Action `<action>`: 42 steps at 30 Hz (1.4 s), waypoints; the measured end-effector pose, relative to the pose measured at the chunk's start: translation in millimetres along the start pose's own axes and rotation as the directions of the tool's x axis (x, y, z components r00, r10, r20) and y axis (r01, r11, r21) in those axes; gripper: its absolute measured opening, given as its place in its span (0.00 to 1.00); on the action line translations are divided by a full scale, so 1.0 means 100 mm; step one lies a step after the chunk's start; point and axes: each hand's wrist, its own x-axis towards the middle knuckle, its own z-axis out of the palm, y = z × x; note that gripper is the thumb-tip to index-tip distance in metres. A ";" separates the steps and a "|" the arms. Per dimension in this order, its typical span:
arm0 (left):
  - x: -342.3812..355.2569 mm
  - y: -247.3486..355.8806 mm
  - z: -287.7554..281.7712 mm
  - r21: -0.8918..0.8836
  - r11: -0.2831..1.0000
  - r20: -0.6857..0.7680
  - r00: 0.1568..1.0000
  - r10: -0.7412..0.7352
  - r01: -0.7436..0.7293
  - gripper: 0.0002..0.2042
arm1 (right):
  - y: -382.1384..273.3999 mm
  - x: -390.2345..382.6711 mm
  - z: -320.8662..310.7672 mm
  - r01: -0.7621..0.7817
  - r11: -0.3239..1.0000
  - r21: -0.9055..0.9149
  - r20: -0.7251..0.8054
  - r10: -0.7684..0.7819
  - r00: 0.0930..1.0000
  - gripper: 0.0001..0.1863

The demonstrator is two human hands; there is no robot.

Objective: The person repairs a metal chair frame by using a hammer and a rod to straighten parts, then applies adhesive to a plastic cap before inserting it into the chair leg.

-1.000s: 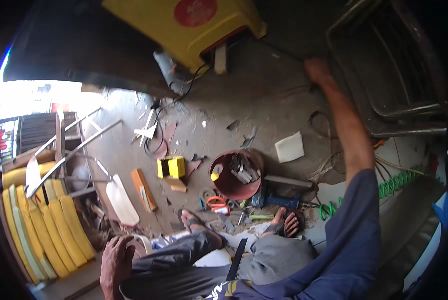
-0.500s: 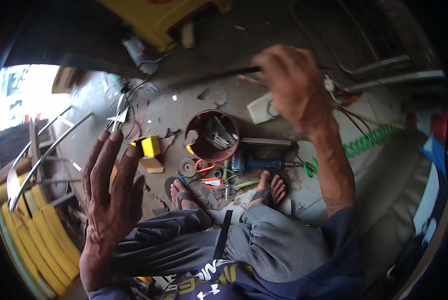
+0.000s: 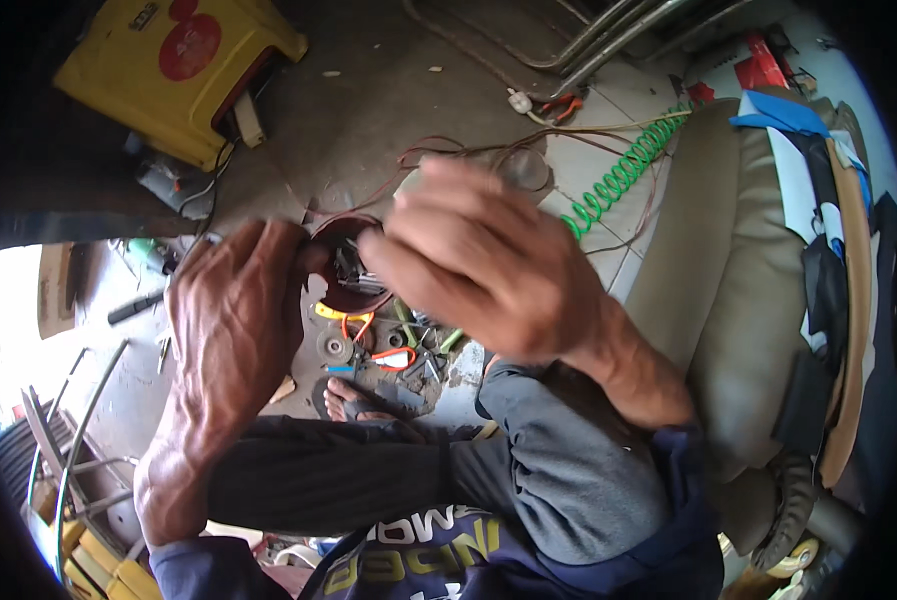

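Note:
In front of me my left hand [image 3: 238,315] is raised over the floor with its fingers bent and held together. My right hand [image 3: 488,260] faces it, fingers curled and smeared by motion. What either hand grips is hidden or too small to name. Between and below them shows a dark red round container [image 3: 350,303], its rim broken, with loose metal pieces [image 3: 348,262] inside. The hands cover parts of it from this angle. Below the container lie a grey grinding disc [image 3: 334,347] and an orange-handled tool [image 3: 393,358].
A yellow plastic stool [image 3: 168,85] stands at the far left. A green coiled hose [image 3: 623,165] runs beside an olive padded seat [image 3: 713,260] on my right. Bent metal tubes [image 3: 608,45] lie at the far right. My left foot [image 3: 343,397] is beside the small tools.
My right hand has come down and left toward my left hand; the thin dark strip near it earlier no longer shows. My left hand's spread fingers have bent. The view has swung right.

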 end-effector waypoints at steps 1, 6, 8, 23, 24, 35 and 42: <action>-0.01 -0.02 0.05 -0.048 0.998 0.031 0.998 -0.046 0.048 0.06 | -0.06 -0.17 -0.08 -0.070 0.997 0.040 -0.030 0.071 0.997 0.12; -0.21 -0.50 0.36 -0.156 0.967 0.045 0.980 -0.194 0.199 0.07 | -0.25 -1.44 -0.38 -0.897 0.432 -0.091 -0.040 0.899 0.437 0.14; -0.23 -0.83 0.55 -0.353 0.904 -0.035 0.963 -0.268 0.239 0.17 | -0.68 -2.54 -0.33 -0.929 0.185 -0.320 -0.008 0.980 0.197 0.21; 0.10 -0.77 0.60 -0.415 0.910 0.043 0.999 0.023 -0.003 0.25 | -3.37 -4.34 -0.82 -0.314 -0.919 -0.238 -0.648 0.391 -0.653 0.62; 0.14 -0.79 0.65 -0.442 0.897 0.059 0.998 0.020 0.009 0.26 | -3.49 -4.48 -0.99 -0.221 -0.970 -0.105 -0.718 0.228 -0.658 0.65; 0.52 -1.10 1.08 -0.500 0.866 0.150 0.984 0.093 -0.006 0.25 | -4.90 -4.20 -2.84 -0.246 -0.880 -0.407 -0.526 0.446 -0.724 0.25; 0.53 -0.84 1.07 -0.528 0.847 0.224 0.972 0.068 0.063 0.24 | -6.89 -4.27 -2.91 -0.176 -0.747 0.641 -0.708 -0.487 -0.512 0.38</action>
